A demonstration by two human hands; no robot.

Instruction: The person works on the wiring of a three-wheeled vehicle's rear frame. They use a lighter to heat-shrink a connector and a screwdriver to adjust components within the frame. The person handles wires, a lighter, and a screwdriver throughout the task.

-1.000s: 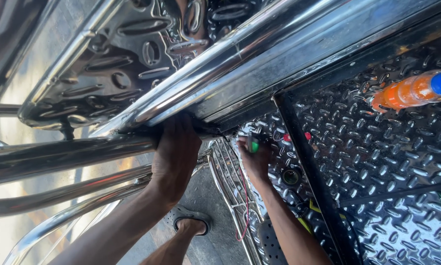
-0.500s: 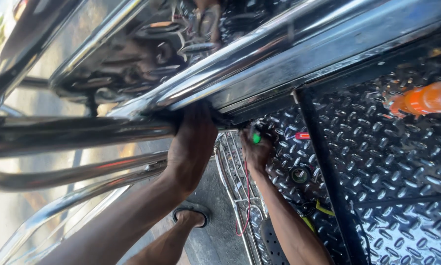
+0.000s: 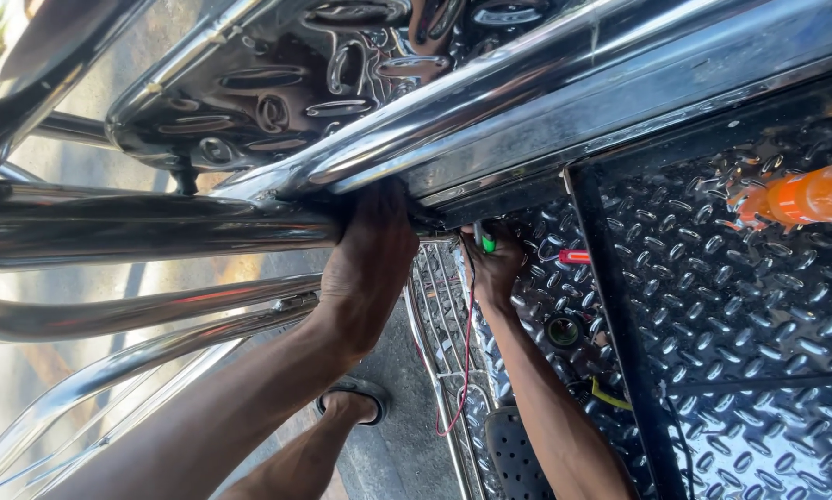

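Chrome rail (image 3: 157, 227) under left hand (image 3: 365, 268)

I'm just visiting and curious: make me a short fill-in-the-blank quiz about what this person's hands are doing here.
1. The left hand presses up under a shiny ____ tube.
2. The right hand holds a tool with a ____ handle.
3. The bottle lying on the patterned metal plate is ____.
4. A thin ____ wire hangs below the right hand.

Missing words: metal; green; orange; red
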